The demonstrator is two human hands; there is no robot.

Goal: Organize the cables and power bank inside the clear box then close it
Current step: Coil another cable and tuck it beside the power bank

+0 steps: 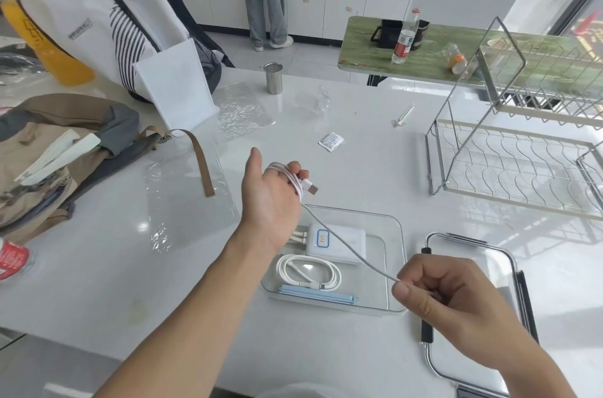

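A white cable [346,242] is looped around the fingers of my left hand [272,198], its USB plug sticking out to the right. The free length runs down to my right hand [447,296], which pinches it above the clear box [396,267]. Inside the box lie a white power bank [342,239], a coiled white cable [308,270] and a flat light-blue strip [318,296]. The clear lid [479,309] with black clips lies on the table to the right of the box.
A tan backpack [49,162] and a white bag [107,22] stand at the left. Plastic wrappers [241,110], a metal cup [273,78] and a small packet [331,141] lie behind. A wire dish rack [522,149] stands at the right. A person stands at the far counter.
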